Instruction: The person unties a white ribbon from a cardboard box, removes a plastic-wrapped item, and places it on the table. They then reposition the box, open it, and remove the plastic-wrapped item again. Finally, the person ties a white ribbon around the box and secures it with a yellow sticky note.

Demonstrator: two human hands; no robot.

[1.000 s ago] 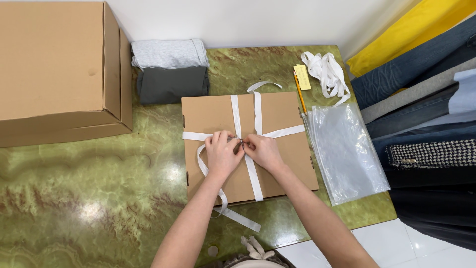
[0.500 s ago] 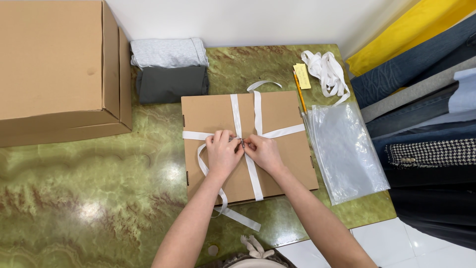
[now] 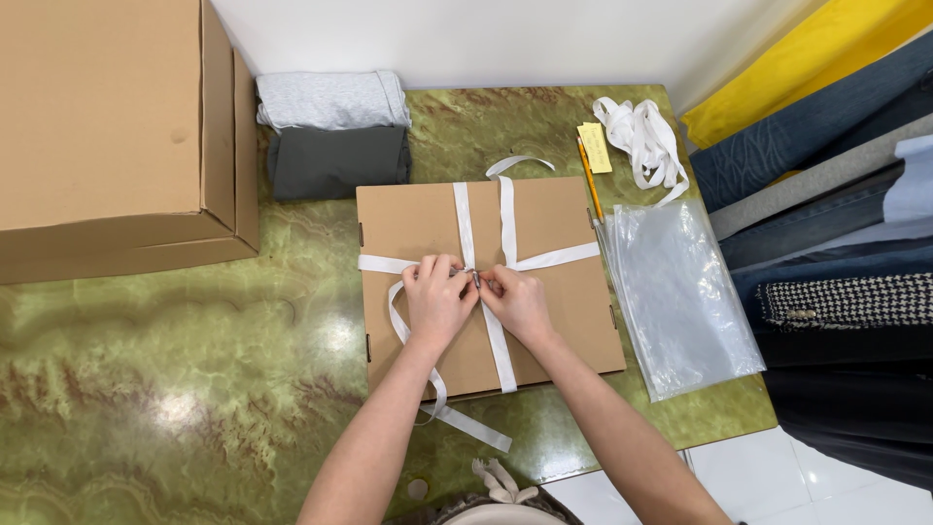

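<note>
Hands | I saw left hand (image 3: 437,303) and right hand (image 3: 515,303) pinching white ribbon (image 3: 505,209) (crossed) at centre of flat cardboard box (image 3: 564,311) | plastic bag (image 3: 675,292) just right of box

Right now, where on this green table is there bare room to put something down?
The widest free patch is the green tabletop below the big carton, left of the flat box. A smaller gap lies above that box, beside the folded clothes. The right edge is crowded: plastic bag, ribbon bundle, pencil.
</note>
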